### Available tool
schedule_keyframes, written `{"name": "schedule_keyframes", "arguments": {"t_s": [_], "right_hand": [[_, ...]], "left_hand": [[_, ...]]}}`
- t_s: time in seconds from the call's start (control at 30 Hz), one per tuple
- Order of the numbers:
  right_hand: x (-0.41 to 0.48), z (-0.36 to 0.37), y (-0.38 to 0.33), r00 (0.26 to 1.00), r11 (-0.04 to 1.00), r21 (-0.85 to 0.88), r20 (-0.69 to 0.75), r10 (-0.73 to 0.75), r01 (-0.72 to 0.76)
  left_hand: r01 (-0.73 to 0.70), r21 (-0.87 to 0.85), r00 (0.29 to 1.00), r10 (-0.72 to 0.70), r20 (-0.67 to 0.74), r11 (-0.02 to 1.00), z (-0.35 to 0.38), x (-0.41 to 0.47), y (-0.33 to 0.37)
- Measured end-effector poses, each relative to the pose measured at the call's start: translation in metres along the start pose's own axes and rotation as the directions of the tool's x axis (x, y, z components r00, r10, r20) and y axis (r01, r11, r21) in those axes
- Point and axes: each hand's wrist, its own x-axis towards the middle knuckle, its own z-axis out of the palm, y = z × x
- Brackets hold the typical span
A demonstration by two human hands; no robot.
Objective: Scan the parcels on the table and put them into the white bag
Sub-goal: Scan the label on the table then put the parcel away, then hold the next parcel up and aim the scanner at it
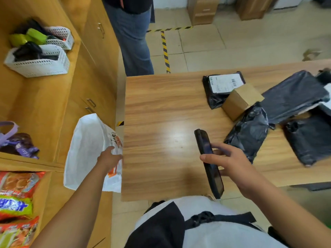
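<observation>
A white bag (86, 151) with orange print hangs off the left edge of the wooden table (161, 108). My left hand (110, 157) grips the bag's rim near the table edge. A black handheld scanner (208, 163) is gripped in my right hand (231, 161) above the table's front. At the right of the table lie several parcels: a black mailer with a white label (222, 86), a small cardboard box (241, 101), a crumpled black mailer (249, 131), a large grey-black mailer (293, 95) and another black mailer (311, 136).
Wooden cabinets stand left, carrying two white baskets (39, 63) of dark items and snack packets (16, 203). A person in jeans (134, 36) stands beyond the table's far left corner. Cardboard boxes (202, 11) sit on the tiled floor at the back.
</observation>
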Motion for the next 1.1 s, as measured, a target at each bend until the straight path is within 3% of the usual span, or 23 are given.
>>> {"name": "schedule_keyframes", "arguments": {"t_s": [0.13,0.3,0.43,0.6,0.7,0.8,0.97,1.1], "right_hand": [[-0.013,-0.047,0.024,0.994,0.995,0.101,-0.109,0.019,-0.008],[-0.025,-0.102,0.055,0.976,0.978,0.208,-0.212,0.046,-0.001],[-0.033,-0.143,0.075,0.963,0.956,0.293,-0.255,0.086,-0.008],[-0.052,-0.186,0.098,0.951,0.925,0.379,-0.295,0.090,0.030],[-0.061,-0.208,0.114,0.935,0.906,0.422,-0.334,0.118,0.036],[-0.069,-0.227,0.128,0.922,0.898,0.437,-0.367,0.127,0.050],[-0.075,-0.249,0.142,0.910,0.890,0.451,-0.394,0.127,0.071],[-0.069,-0.257,0.142,0.918,0.890,0.447,-0.385,0.099,0.091]], "left_hand": [[-0.253,0.074,0.967,0.251,0.038,0.965,0.033,-0.030,0.099],[-0.462,0.107,0.886,0.452,0.105,0.880,0.102,-0.072,0.214],[-0.592,0.080,0.804,0.581,0.126,0.802,0.154,-0.103,0.293],[-0.700,0.175,0.713,0.688,0.136,0.692,0.199,-0.120,0.384],[-0.713,0.393,0.680,0.710,0.182,0.581,0.215,-0.117,0.429],[-0.662,0.554,0.705,0.671,0.232,0.505,0.223,-0.109,0.459],[-0.659,0.572,0.725,0.616,0.309,0.489,0.226,-0.097,0.469],[-0.617,0.559,0.759,0.606,0.237,0.555,0.218,-0.101,0.453]]}}
